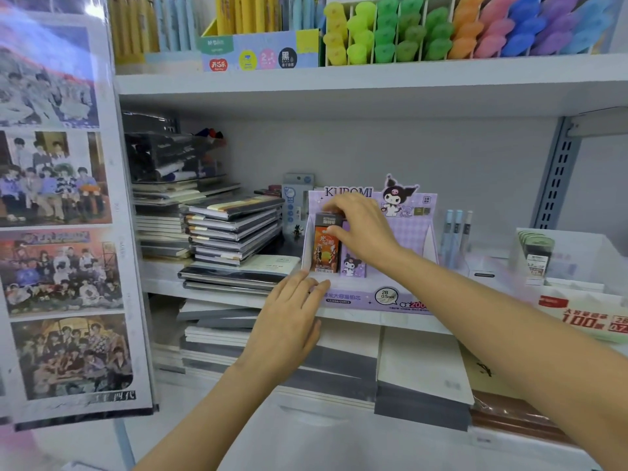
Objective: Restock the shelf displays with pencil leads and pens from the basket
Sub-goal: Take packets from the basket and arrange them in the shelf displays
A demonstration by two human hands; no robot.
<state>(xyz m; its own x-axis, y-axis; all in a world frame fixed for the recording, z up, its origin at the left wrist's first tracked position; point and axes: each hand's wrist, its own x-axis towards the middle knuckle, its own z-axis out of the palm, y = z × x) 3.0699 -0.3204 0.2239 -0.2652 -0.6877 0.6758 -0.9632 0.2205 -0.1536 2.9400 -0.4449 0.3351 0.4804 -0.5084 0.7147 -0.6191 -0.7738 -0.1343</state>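
Observation:
A purple Kuromi display box (pixel 401 297) for 2B 0.5 mm pencil leads stands on the middle shelf. Inside it at the left an orange lead pack (pixel 324 248) stands upright, with a purple Kuromi pack (pixel 353 265) just to its right. My right hand (pixel 360 229) pinches the top of the orange pack from above. Flat against the box's lower left front corner lies my left hand (pixel 289 321), its fingers straight. The basket is out of view.
Stacked notebooks (pixel 231 229) sit left of the box. To its right stand upright pens (pixel 457 232) and a white lead display (pixel 577 266). Highlighters (pixel 441 28) fill the shelf above. More notebooks (pixel 306 355) lie below. A photo poster board (pixel 57 215) hangs at the left.

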